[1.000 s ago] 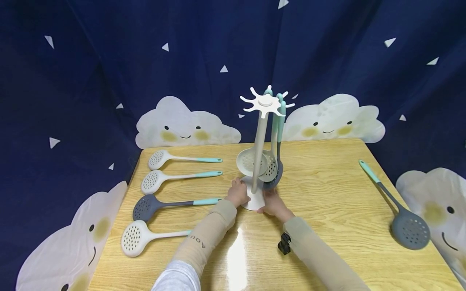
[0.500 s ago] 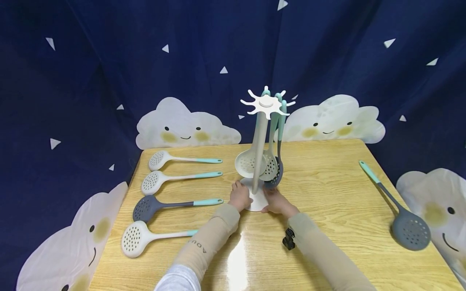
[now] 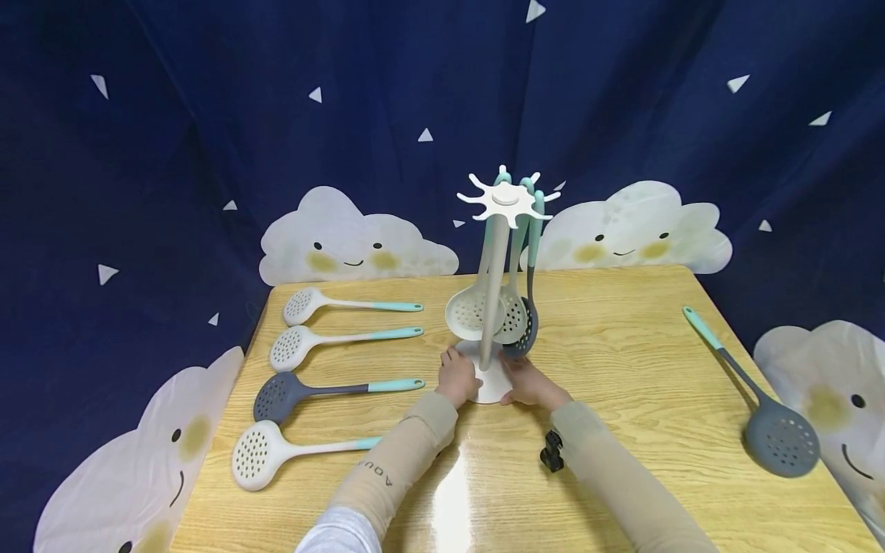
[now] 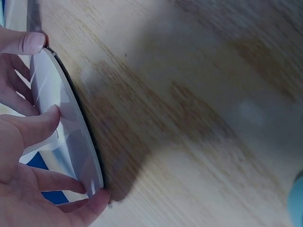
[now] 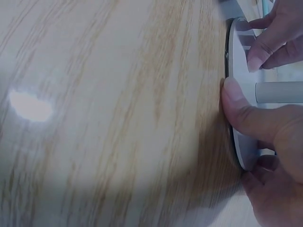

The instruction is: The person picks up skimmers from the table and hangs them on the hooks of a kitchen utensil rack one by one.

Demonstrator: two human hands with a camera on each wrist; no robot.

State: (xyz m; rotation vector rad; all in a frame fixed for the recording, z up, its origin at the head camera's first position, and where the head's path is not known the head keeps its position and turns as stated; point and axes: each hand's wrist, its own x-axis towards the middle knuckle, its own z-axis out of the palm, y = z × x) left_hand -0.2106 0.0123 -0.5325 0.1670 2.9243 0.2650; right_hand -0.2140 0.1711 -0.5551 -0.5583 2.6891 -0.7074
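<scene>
A white rotating utensil stand (image 3: 492, 307) stands upright at the table's middle, with a round base (image 3: 489, 393) and a ring of hooks on top. My left hand (image 3: 458, 378) grips the base's left side, its thumb on the upper face and fingers at the rim (image 4: 90, 189). My right hand (image 3: 532, 385) holds the right side, thumb (image 5: 234, 92) over the near edge. From the far hooks hang a pale perforated ladle (image 3: 462, 316), a pale skimmer (image 3: 513, 322) and a dark skimmer (image 3: 531, 338), all with mint handles.
Left of the stand lie two small white skimmers (image 3: 299, 306), a dark skimmer (image 3: 276, 396) and a larger white one (image 3: 254, 456), handles pointing right. At the right edge of the wooden table (image 3: 622, 353) lies another dark skimmer (image 3: 781, 438). A dark curtain (image 3: 387, 69) closes the back.
The stand has turned slightly counterclockwise seen from above, its far hooks and hanging ladle shifting left. Both hands keep hold of the base; the right forearm has moved a little right.
</scene>
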